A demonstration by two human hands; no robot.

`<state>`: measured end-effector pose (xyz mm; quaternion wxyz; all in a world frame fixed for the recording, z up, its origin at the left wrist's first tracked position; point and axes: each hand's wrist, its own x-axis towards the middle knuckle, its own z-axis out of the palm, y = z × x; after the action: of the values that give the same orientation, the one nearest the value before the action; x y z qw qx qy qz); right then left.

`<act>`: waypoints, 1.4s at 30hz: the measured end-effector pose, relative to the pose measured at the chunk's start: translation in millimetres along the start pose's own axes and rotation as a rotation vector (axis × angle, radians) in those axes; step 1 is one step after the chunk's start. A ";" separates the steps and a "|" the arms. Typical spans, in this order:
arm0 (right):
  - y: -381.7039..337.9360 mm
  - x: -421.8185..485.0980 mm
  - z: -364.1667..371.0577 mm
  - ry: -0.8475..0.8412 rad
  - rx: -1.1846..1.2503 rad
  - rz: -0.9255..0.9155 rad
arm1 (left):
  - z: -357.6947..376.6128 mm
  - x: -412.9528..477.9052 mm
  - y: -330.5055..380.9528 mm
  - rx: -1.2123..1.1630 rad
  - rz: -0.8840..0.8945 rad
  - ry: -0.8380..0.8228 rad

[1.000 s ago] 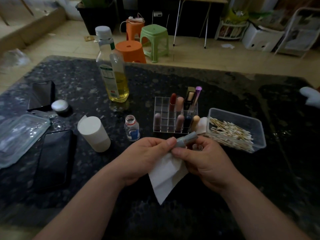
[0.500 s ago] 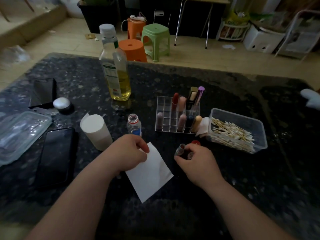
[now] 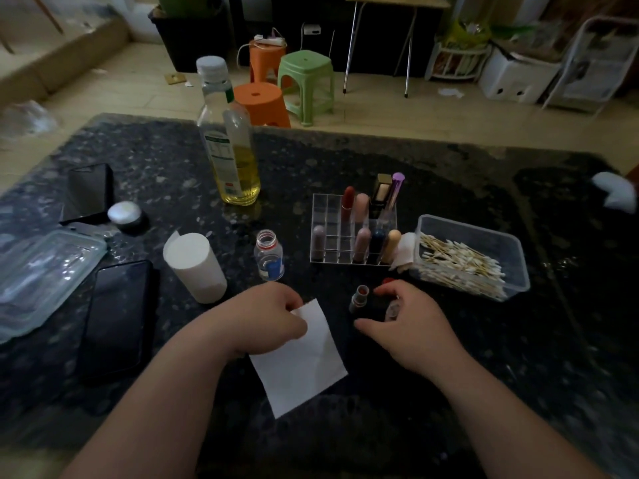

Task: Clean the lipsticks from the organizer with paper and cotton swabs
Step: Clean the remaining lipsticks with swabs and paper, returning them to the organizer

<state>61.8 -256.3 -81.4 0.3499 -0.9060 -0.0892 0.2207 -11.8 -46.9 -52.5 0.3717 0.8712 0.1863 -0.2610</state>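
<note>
While the left hand (image 3: 266, 323) pinches the far corner of a white paper sheet (image 3: 304, 368) between thumb and curled fingers, the rest of the sheet lies flat on the dark speckled table (image 3: 345, 160). Right hand (image 3: 411, 326) hovers low just right of the sheet, with thumb and fingers apart and loosely curved, gripping nothing I can make out. One uncapped lipstick (image 3: 359, 299) stands upright on the table in the gap between that thumb and forefinger, close to both but touching neither as far as I can see. A small red piece (image 3: 389, 281) sits just past the fingertips. A pale clear bit shows under the fingers; contact cannot be told. Behind, the clear grid organizer (image 3: 325, 216) holds the other lipsticks (image 3: 347, 202) upright, mostly in its right-hand cells; the left cells are bare but for one. A crumpled tissue (image 3: 404, 250) is wedged between the organizer and a clear tub (image 3: 518, 257) of cotton swabs (image 3: 463, 267). Left of the organizer stands a small open bottle (image 3: 269, 257), then a paper roll (image 3: 195, 267) on end. A tall oil bottle (image 3: 231, 157) stands farther back. Two dark phones (image 3: 117, 316) and a clear plastic lid (image 3: 41, 267) lie at far left.
</note>
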 end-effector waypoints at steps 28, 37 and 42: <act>-18.7 -90.5 -27.8 -0.109 0.396 -0.338 | 50.5 -65.4 63.8 -0.521 0.496 0.275; -36.3 -119.9 -3.0 -0.168 1.220 0.013 | 50.0 -60.5 68.1 -0.864 0.346 0.643; -48.9 -125.6 8.9 -0.125 1.407 0.094 | 69.5 -57.5 74.7 -1.011 0.262 0.562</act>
<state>-54.1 -254.6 -12.0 0.8367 -0.4534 0.0937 0.2925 -40.8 -155.1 -18.2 0.7062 0.6374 0.2696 0.1491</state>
